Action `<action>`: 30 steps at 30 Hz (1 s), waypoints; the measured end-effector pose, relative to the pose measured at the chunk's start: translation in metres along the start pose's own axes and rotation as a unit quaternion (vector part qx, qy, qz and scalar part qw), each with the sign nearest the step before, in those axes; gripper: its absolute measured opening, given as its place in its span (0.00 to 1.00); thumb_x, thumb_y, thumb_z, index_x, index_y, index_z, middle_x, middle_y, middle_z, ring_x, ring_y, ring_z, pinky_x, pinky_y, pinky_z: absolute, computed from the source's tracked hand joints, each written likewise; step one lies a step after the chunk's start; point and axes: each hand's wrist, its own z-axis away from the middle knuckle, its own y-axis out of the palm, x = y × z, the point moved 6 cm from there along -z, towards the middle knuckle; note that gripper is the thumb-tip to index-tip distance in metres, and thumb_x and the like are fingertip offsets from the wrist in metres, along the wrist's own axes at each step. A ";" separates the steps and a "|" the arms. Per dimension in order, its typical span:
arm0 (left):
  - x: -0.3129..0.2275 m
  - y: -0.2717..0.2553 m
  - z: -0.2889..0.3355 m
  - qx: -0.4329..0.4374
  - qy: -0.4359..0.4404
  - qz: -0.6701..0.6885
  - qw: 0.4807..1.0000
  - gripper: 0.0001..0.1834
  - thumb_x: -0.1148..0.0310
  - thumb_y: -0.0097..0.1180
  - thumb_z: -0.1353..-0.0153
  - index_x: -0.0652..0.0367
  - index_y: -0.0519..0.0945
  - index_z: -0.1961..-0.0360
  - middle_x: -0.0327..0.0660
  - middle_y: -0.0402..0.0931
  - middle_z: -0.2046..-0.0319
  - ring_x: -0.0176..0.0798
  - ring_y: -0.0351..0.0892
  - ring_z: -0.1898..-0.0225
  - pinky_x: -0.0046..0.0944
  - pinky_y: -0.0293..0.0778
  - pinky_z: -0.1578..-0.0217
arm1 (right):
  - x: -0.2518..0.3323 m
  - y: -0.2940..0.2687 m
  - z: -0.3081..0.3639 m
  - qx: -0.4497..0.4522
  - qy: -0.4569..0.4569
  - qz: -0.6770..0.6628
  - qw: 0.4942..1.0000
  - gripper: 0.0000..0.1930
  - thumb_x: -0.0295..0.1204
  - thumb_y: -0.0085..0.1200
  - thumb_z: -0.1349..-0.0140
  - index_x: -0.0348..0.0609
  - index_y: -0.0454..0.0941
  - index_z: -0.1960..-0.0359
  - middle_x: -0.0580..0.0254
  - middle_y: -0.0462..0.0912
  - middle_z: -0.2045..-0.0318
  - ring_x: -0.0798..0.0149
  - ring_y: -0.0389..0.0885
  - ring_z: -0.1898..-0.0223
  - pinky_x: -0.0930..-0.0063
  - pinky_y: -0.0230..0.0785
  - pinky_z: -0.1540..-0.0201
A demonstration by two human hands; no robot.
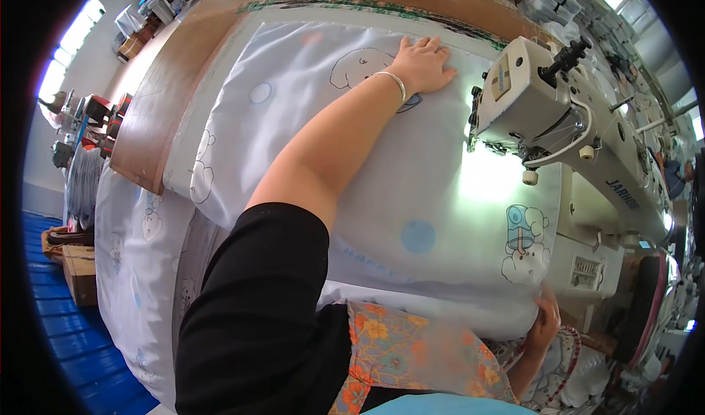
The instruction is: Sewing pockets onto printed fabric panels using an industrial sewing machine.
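From my distant post I saw the left hand (pixel 424 64) open, fingers loosely spread, palm down on the far part of a white printed fabric (pixel 382 180), while the right hand (pixel 545 318) had its fingers curled at the near right edge; whether they pinched it, I could not tell. The fabric lay beneath the left palm and stretched toward the near side, between both hands, folds hiding its true long axis. The left hand was nearer the sewing machine (pixel 540 99), whose head stood just to its right
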 end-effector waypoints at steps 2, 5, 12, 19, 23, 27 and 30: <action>0.003 0.002 -0.005 0.002 0.000 0.011 1.000 0.32 0.46 0.37 0.33 0.53 0.66 0.35 0.44 0.58 0.32 0.43 0.51 0.29 0.60 0.44 0.33 | 0.002 0.000 -0.001 -0.007 -0.003 -0.001 1.000 0.10 0.15 0.42 0.38 0.35 0.78 0.65 0.46 0.80 0.48 0.51 0.80 0.48 0.69 0.71 0.51; 0.010 0.004 -0.013 0.008 -0.002 0.032 0.999 0.29 0.51 0.38 0.34 0.52 0.68 0.36 0.46 0.58 0.32 0.45 0.51 0.29 0.61 0.43 0.33 | 0.007 0.000 -0.002 -0.013 -0.011 0.000 1.000 0.09 0.15 0.43 0.39 0.35 0.78 0.65 0.46 0.80 0.48 0.51 0.80 0.49 0.68 0.71 0.51; 0.063 -0.016 -0.012 -0.148 -0.146 -0.104 0.973 0.26 0.59 0.48 0.39 0.51 0.72 0.39 0.51 0.57 0.33 0.53 0.54 0.31 0.56 0.50 0.33 | 0.015 -0.001 -0.004 0.003 -0.005 -0.003 1.000 0.11 0.17 0.42 0.39 0.37 0.78 0.61 0.43 0.79 0.48 0.46 0.76 0.43 0.61 0.67 0.43; 0.128 -0.048 0.090 -0.132 -0.076 -0.035 0.988 0.27 0.58 0.54 0.43 0.56 0.73 0.42 0.50 0.67 0.39 0.53 0.62 0.36 0.49 0.57 0.36 | 0.007 0.000 -0.002 -0.009 0.004 -0.010 1.000 0.10 0.29 0.45 0.34 0.37 0.79 0.63 0.44 0.79 0.49 0.48 0.78 0.45 0.63 0.68 0.45; 0.187 -0.098 0.227 -0.072 -0.224 -0.085 0.968 0.25 0.55 0.54 0.42 0.53 0.75 0.45 0.51 0.67 0.42 0.55 0.61 0.36 0.52 0.59 0.38 | 0.000 -0.002 0.002 -0.043 -0.027 -0.047 0.998 0.06 0.21 0.51 0.40 0.37 0.78 0.62 0.46 0.79 0.48 0.53 0.80 0.49 0.70 0.71 0.51; 0.209 -0.140 0.344 -0.066 -0.363 -0.071 0.927 0.29 0.51 0.54 0.42 0.56 0.74 0.43 0.53 0.68 0.41 0.57 0.66 0.39 0.48 0.61 0.38 | -0.007 0.001 0.005 -0.026 0.012 -0.063 0.998 0.06 0.21 0.52 0.40 0.37 0.78 0.62 0.47 0.79 0.48 0.54 0.80 0.49 0.72 0.71 0.51; 0.209 -0.145 0.377 -0.075 -0.376 -0.082 0.920 0.28 0.51 0.55 0.43 0.54 0.74 0.44 0.54 0.75 0.48 0.57 0.73 0.46 0.48 0.68 0.44 | -0.008 0.001 0.005 -0.030 0.007 -0.077 0.997 0.06 0.19 0.52 0.41 0.37 0.78 0.62 0.48 0.79 0.48 0.55 0.80 0.49 0.72 0.71 0.51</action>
